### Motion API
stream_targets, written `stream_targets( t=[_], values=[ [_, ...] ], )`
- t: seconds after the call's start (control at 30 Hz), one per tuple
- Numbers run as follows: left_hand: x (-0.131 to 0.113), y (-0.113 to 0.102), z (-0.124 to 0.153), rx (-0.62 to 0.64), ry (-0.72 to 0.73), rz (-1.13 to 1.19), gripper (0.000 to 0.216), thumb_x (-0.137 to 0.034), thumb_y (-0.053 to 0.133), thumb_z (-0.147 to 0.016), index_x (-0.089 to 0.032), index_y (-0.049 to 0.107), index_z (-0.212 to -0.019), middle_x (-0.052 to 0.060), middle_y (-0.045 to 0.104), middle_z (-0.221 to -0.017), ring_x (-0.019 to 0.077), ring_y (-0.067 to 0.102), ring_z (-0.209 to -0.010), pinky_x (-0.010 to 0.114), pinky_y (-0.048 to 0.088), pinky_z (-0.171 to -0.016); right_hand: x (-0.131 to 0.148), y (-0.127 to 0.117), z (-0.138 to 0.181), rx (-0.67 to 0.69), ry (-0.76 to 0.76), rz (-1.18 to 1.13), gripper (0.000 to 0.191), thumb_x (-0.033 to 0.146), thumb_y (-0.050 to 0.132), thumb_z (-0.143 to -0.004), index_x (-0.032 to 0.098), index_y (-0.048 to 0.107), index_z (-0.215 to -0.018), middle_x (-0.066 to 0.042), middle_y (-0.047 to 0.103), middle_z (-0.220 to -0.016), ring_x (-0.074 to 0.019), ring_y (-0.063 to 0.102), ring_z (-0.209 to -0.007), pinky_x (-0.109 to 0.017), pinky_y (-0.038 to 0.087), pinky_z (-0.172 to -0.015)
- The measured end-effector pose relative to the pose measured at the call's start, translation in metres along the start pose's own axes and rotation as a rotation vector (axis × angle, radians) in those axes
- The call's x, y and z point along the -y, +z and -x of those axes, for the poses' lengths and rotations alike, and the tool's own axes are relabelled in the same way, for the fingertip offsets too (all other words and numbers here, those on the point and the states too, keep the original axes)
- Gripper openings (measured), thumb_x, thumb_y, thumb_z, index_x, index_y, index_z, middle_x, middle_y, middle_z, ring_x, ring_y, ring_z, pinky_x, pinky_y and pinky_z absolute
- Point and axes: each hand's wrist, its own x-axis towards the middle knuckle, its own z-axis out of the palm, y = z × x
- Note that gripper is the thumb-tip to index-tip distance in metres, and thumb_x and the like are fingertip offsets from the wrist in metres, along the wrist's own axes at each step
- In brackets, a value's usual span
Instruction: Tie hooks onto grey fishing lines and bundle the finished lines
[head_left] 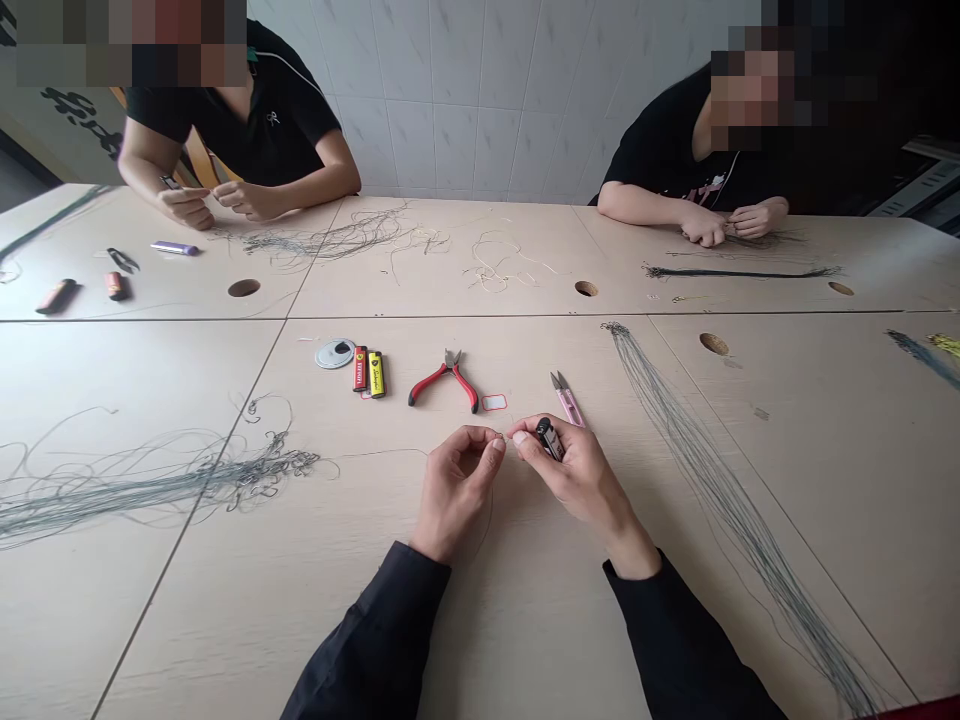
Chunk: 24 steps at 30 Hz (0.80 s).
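Observation:
My left hand (457, 490) and my right hand (576, 475) meet above the pale wooden table, fingertips almost touching around a thin line with a tiny metal piece (501, 437). The left thumb and fingers pinch that line. A small black tool (550, 438) sits gripped in my right hand, its exact kind unclear. Just beyond that hand lie pink thread snips (568, 402). Red-handled pliers (448, 380) and a small red-edged tag (494, 402) rest ahead of my hands.
Long bundles of grey fishing line (720, 480) and tangled line with hooks (165, 485) lie on both sides. Red and yellow lighters (368, 371) and a round lid (335, 353) sit ahead. Two co-workers (247, 130) (697, 170) handle line across the table.

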Motion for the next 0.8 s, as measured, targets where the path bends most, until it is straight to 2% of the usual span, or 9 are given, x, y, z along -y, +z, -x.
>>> stream_targets(
  t=[0.1,0.2,0.43,0.7,0.8],
  values=[
    [0.0016,0.0,-0.0003,-0.014,0.016,-0.008,0.027,-0.042,0.065,-0.087,-0.015,0.066,-0.087,0.002,0.064,-0.077,0.0123,0.055,-0.068,0.024,0.043,-0.065,-0.0004,0.0012,-0.0006,0.007,0.043,-0.006,0.027,0.043,0.057,-0.092,0.019,0.066,-0.085,0.002,0.048,-0.064,-0.0125,0.041,-0.057,-0.024,0.036,-0.053],
    [0.0002,-0.0003,0.0003,-0.03,0.033,-0.088,0.026,-0.041,0.066,-0.086,-0.016,0.069,-0.086,0.003,0.068,-0.079,0.0141,0.058,-0.072,0.026,0.044,-0.068,-0.0025,0.0029,-0.0014,0.019,0.069,-0.036,0.025,0.043,0.06,-0.089,0.019,0.064,-0.085,0.002,0.05,-0.065,-0.0129,0.044,-0.06,-0.024,0.038,-0.055],
    [-0.0057,0.0001,0.0023,-0.017,0.118,-0.257,0.016,-0.033,0.064,-0.088,-0.018,0.071,-0.085,0.003,0.072,-0.083,0.0161,0.063,-0.078,0.028,0.047,-0.075,-0.0027,0.0013,-0.0019,0.009,0.037,0.009,0.019,0.034,0.058,-0.087,0.019,0.057,-0.075,0.003,0.043,-0.064,-0.012,0.037,-0.059,-0.024,0.033,-0.053],
    [-0.0059,0.001,0.0032,0.013,0.083,-0.218,0.018,-0.034,0.065,-0.087,-0.018,0.071,-0.086,0.004,0.072,-0.085,0.0164,0.064,-0.08,0.028,0.047,-0.077,-0.0039,0.0003,-0.0015,0.03,0.042,0.021,0.018,0.032,0.056,-0.088,0.02,0.055,-0.076,0.004,0.04,-0.065,-0.0121,0.035,-0.059,-0.024,0.032,-0.053],
    [-0.0052,0.0015,0.0029,0.007,0.048,-0.175,0.021,-0.037,0.064,-0.088,-0.017,0.071,-0.088,0.004,0.071,-0.084,0.0156,0.062,-0.078,0.027,0.047,-0.074,-0.0015,-0.0008,-0.0005,0.014,0.027,0.013,0.017,0.036,0.057,-0.09,0.02,0.059,-0.083,0.004,0.043,-0.064,-0.012,0.038,-0.058,-0.024,0.033,-0.053]
  ],
)
